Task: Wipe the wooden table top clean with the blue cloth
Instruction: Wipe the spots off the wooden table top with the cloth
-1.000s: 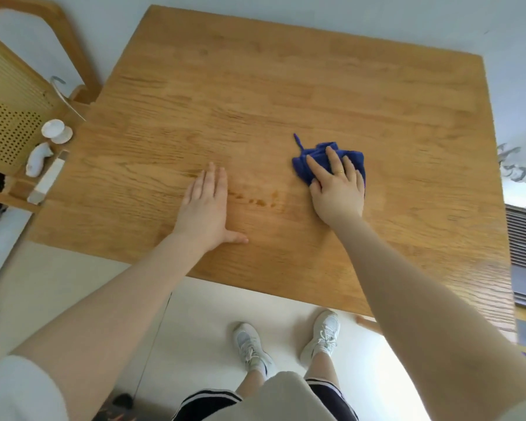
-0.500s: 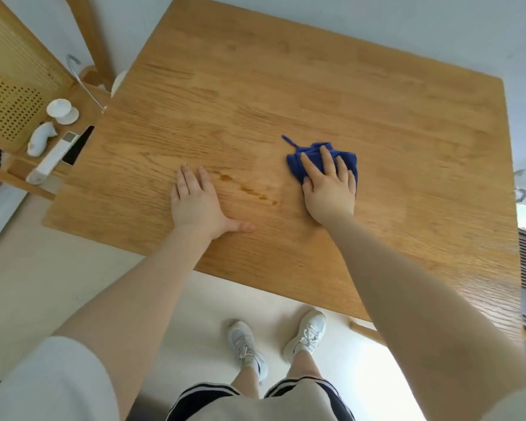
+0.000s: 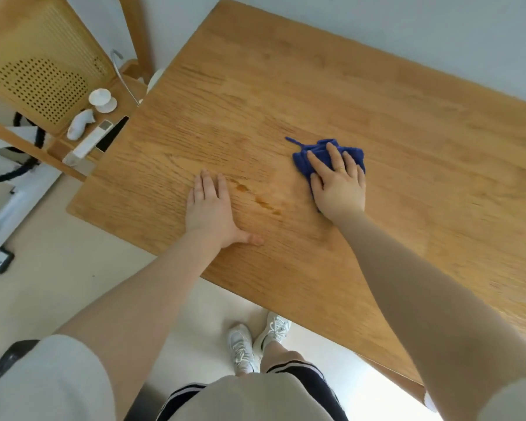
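Observation:
The wooden table top [image 3: 392, 123] fills most of the head view. My right hand [image 3: 339, 185] lies flat on the crumpled blue cloth [image 3: 312, 154], pressing it onto the wood near the table's middle. Cloth edges show beyond my fingertips and a thin strip trails to the left. A line of small brown stain marks [image 3: 263, 202] runs between my two hands, left of the cloth. My left hand [image 3: 213, 208] rests palm down on the table with fingers together and thumb out, holding nothing.
A wooden chair with a cane back [image 3: 40, 74] stands at the table's left end; on its seat lie a white cup [image 3: 101, 100], a small white object [image 3: 78, 127] and a white remote [image 3: 88, 142]. White equipment with black cable [image 3: 9, 165] stands at the left. My shoes [image 3: 255, 341] are on the floor by the near edge.
The view has swung, so the table sits more to the right and tilted. My right hand and the cloth have shifted slightly toward the stain marks. My left hand stays flat.

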`<state>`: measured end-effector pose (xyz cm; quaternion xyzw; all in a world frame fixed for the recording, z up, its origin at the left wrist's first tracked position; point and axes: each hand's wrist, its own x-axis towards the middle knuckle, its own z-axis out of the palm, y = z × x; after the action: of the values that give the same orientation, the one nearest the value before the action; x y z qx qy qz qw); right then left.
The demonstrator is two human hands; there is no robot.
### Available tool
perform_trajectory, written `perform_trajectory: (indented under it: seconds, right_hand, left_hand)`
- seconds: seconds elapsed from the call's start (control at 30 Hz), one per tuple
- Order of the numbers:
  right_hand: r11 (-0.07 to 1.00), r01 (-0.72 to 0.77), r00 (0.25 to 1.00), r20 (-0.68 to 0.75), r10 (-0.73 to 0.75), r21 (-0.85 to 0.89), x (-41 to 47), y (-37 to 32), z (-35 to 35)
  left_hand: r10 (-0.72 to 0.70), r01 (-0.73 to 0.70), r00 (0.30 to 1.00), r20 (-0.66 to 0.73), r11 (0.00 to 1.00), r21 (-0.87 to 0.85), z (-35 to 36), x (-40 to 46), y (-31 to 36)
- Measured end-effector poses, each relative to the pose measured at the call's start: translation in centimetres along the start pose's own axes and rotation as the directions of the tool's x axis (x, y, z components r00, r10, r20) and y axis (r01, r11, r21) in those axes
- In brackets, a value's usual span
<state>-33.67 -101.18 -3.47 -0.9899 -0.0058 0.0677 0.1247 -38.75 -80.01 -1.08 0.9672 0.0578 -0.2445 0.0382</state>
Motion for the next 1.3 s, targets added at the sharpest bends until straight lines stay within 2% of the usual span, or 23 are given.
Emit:
perform_trajectory:
  seconds: [0.07, 0.13, 0.2, 0.3, 0.37, 0.5, 0.57, 0.67, 0.73, 0.8, 0.83, 0.9, 0.97, 1.07, 1.17, 1.3]
  right_hand:
    - [1.000, 0.011, 0.999, 0.030, -0.011, -0.003, -0.3, -0.4, -0.2]
    - [0.983, 0.178, 0.983, 0.053, -0.175, -0.051, -2.7, -1.1, 0.6]
    - [0.933, 0.350, 0.935, 0.094, -0.342, -0.086, -5.4, -1.9, 1.3]
    - [0.894, 0.444, 0.886, 0.180, -0.427, -0.062, -4.8, -1.6, 0.7]
    - [0.893, 0.446, 0.889, 0.151, -0.432, -0.068, -2.3, -1.1, 0.1]
    - [0.977, 0.210, 0.975, 0.077, -0.207, -0.033, 2.1, -1.8, -0.2]
    - [0.979, 0.195, 0.978, 0.089, -0.191, -0.050, 1.5, -2.3, 0.0]
    - [0.911, 0.387, 0.922, 0.070, -0.380, -0.144, -2.6, -2.6, 1.3]
    - [0.843, 0.517, 0.855, 0.140, -0.500, -0.146, -5.1, -2.7, 1.7]
    - [0.811, 0.575, 0.810, 0.217, -0.545, -0.109, -4.9, -2.7, 1.4]
    - [0.810, 0.578, 0.808, 0.215, -0.549, -0.103, -4.0, -2.7, 1.1]
    - [0.859, 0.503, 0.858, 0.167, -0.485, -0.091, -1.7, -3.2, 0.8]
    - [0.934, 0.349, 0.934, 0.111, -0.340, -0.075, 0.5, -4.2, 0.7]
    - [0.982, 0.178, 0.981, 0.086, -0.173, -0.061, 0.5, -6.0, 1.2]
    - [0.973, 0.210, 0.977, 0.059, -0.205, -0.093, -3.6, -7.4, 2.7]
    - [0.952, 0.292, 0.950, 0.145, -0.278, -0.090, -5.3, -7.9, 2.8]
  left_hand:
    - [-0.005, 0.004, 1.000, 0.012, 1.000, 0.026, -0.2, 0.0, 0.2]
    - [-0.013, 0.012, 1.000, 0.021, 0.998, 0.057, -0.4, -0.1, 0.4]
    - [-0.027, 0.025, 0.999, 0.029, 0.997, 0.067, -0.5, -0.1, 0.5]
    - [-0.033, 0.031, 0.999, 0.026, 0.997, 0.067, -0.8, -0.1, 0.8]
    - [-0.032, 0.030, 0.999, 0.020, 0.997, 0.075, -0.9, 0.0, 0.9]
    - [-0.038, 0.037, 0.999, 0.004, 0.997, 0.065, -0.2, 0.0, 0.5]
    - [-0.034, 0.034, 0.999, 0.002, 0.998, 0.059, -0.2, -0.1, 0.4]
    - [-0.033, 0.033, 0.999, -0.002, 0.998, 0.055, -0.4, -0.1, 0.5]
    - [-0.025, 0.025, 1.000, -0.003, 0.998, 0.056, -0.5, 0.0, 0.5]
    - [-0.024, 0.025, 1.000, -0.005, 0.998, 0.053, -0.5, -0.1, 0.6]
    - [-0.023, 0.023, 1.000, -0.009, 0.999, 0.049, -0.5, -0.1, 0.6]
    - [-0.012, 0.013, 1.000, -0.021, 0.999, 0.032, -0.4, 0.1, 0.5]
    - [0.000, 0.000, 0.999, -0.042, 1.000, -0.001, -0.2, 0.0, 0.3]
    - [0.020, -0.023, 0.998, -0.059, 0.999, -0.042, 0.0, -0.3, 0.1]
    - [0.076, -0.078, 0.996, -0.051, 0.996, -0.053, -0.3, -0.2, -0.5]
    - [0.246, -0.246, 0.969, -0.032, 0.969, 0.009, -1.7, 0.0, -3.1]
